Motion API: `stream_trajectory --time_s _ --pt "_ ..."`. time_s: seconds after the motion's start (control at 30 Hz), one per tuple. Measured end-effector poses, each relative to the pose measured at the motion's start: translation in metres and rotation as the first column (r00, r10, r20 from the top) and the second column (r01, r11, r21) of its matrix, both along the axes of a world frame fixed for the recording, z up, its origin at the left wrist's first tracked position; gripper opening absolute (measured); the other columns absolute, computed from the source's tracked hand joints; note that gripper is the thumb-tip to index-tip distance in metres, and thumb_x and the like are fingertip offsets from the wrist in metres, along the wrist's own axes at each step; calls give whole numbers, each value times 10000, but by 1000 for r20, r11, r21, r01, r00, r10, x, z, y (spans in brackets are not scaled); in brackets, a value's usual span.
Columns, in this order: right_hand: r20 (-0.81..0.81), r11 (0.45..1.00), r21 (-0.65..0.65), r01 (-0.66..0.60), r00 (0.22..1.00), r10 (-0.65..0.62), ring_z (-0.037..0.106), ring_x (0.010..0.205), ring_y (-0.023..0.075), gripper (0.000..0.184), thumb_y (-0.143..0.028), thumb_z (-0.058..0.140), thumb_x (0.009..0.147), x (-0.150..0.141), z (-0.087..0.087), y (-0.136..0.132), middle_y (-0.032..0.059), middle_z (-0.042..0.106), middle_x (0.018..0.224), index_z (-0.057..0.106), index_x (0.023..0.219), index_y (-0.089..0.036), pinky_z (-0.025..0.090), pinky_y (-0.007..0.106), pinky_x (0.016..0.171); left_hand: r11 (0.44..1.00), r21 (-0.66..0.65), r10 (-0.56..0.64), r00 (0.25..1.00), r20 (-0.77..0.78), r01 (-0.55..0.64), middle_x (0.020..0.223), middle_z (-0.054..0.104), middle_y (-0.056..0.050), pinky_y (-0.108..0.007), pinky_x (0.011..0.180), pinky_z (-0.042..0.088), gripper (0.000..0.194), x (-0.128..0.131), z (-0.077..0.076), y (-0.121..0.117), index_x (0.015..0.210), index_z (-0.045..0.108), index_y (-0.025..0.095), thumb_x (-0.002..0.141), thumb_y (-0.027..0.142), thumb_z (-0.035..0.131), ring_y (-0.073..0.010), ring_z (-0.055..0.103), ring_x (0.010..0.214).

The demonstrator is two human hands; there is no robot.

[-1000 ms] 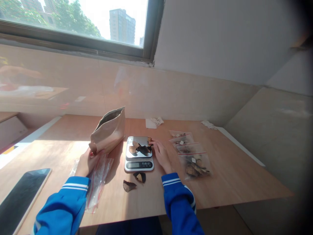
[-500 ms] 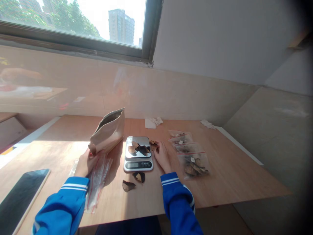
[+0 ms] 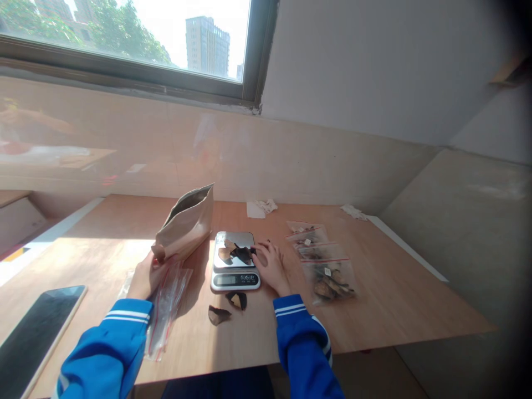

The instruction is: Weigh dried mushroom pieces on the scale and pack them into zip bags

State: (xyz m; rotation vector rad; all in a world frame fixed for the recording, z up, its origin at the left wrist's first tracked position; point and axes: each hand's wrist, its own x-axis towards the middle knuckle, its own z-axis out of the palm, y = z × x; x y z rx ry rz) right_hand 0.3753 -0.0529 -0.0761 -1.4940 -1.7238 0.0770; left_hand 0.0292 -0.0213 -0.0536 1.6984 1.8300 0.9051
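Observation:
A kraft paper bag stands tilted with its mouth open, and my left hand grips its lower left corner. A small brown patch shows by those fingertips; I cannot tell whether it is a separate piece. Several dried brown curled pieces lie on the metal pan of a digital kitchen scale. At the pan's right edge, my right hand has its fingertips closed on a dark dried piece, partly hidden by the fingers. Two more dried pieces rest on the table before the scale.
Flat clear zip bags lie under my left wrist. Several filled zip bags are on the right. A phone lies at the left, crumpled white tissue at the back. Behind the wooden table rises a wall.
My right hand has moved slightly left, from the pieces beside the scale to the right edge of its pan. My left hand and the paper bag have stayed nearly still.

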Motion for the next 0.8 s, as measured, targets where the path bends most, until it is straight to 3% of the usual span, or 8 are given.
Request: stream_trajectory --time_s 0.1,0.23,0.33,0.43,0.57,0.7,0.8 --pt "-20 999 -13 43 999 -43 505 1041 235 205 -337 574 843 0 -4 1 53 626 1078 665 1009 -258 345 367 891 1000 -4 20 999 -28 -20 940 719 -88 -325 749 544 552 0 2 -1 1123 541 193 732 581 577 -257 699 845" --pt "-78 974 11 228 971 -226 526 946 235 205 -332 538 857 10 -5 4 51 668 956 646 984 -212 311 374 871 1000 10 3 1000 -18 -3 947 723 -89 -316 751 544 552 -1 0 0 1136 546 181 731 554 579 -263 697 859" --pt "-111 903 30 428 899 -423 526 953 244 201 -268 483 878 20 -5 3 70 663 966 639 981 -194 302 389 873 1000 5 3 1000 -14 -3 954 724 -101 -323 742 547 539 -2 -3 1 1139 545 173 738 532 574 -264 699 857" --pt "-44 839 12 545 838 -544 495 1010 274 223 -211 460 866 28 -7 2 114 613 1077 662 958 -192 316 396 849 1000 24 10 1000 -17 -10 938 725 -117 -336 728 546 520 -2 -6 3 1144 544 170 754 514 549 -258 705 845" --pt "74 857 15 515 854 -514 456 1097 295 236 -241 465 871 25 -12 2 122 538 1232 674 977 -208 311 411 881 1000 8 12 1000 -13 -12 943 726 -116 -336 731 547 514 -3 -7 4 1163 530 180 758 496 547 -262 704 857" --pt "188 928 -16 372 913 -362 467 1121 280 307 -277 494 869 18 -16 4 102 587 1206 597 1152 -216 283 414 934 1000 -27 1 1000 -5 -1 959 718 -108 -337 761 550 549 -2 -3 3 1170 523 182 744 522 578 -276 695 889" --pt "234 927 -73 367 910 -342 492 1107 286 417 -257 495 862 17 -20 4 130 614 1187 496 1268 -160 287 418 931 1000 -25 -13 1000 6 13 965 712 -102 -334 770 549 577 -1 1 0 1184 517 184 745 555 575 -272 694 899"
